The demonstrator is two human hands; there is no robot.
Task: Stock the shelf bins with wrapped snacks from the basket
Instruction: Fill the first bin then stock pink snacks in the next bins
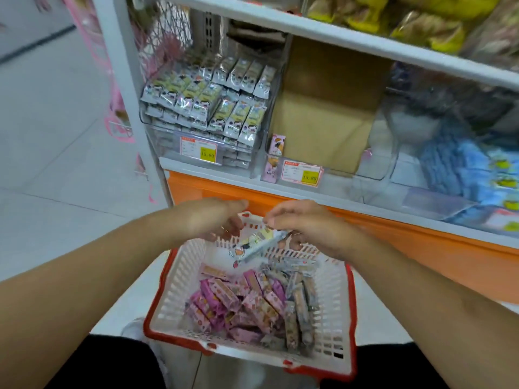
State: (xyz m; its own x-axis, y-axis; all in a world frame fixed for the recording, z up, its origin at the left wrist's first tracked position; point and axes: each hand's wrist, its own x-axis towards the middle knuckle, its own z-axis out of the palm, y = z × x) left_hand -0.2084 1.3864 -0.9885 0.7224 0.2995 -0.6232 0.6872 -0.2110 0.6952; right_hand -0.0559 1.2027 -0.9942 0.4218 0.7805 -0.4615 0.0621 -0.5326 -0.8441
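Far left: pale floor & a pink wire rack, blurred. Next along, the shelf carries a clear bin packed w/ silver-green packets stood in rows, yellow price tag on its front; looks full already.

Below, btwn the person's knees, sits the white basket w/ red rim, so both hands reach it w/o stretching. Inside: pink snacks heaped at left-centre, paler grey-wrapped ones along the right.

Left hand hangs over the basket's far edge, palm down, fingers loosely curved toward the held packets; can't tell if it touches them. Right hand has its fingers curled, pinching a small bunch of pale packets by the upper end, so they droop down-left over the basket. Prob. gathering several per trip.

Middle bin, just right of the full one, is mostly bare: only a couple of pink packets upright at its front-left corner, cardboard behind, its own tag. Likely where pink stock goes. Far right: blue packs, blurred. Yellow bags on the shelf above.
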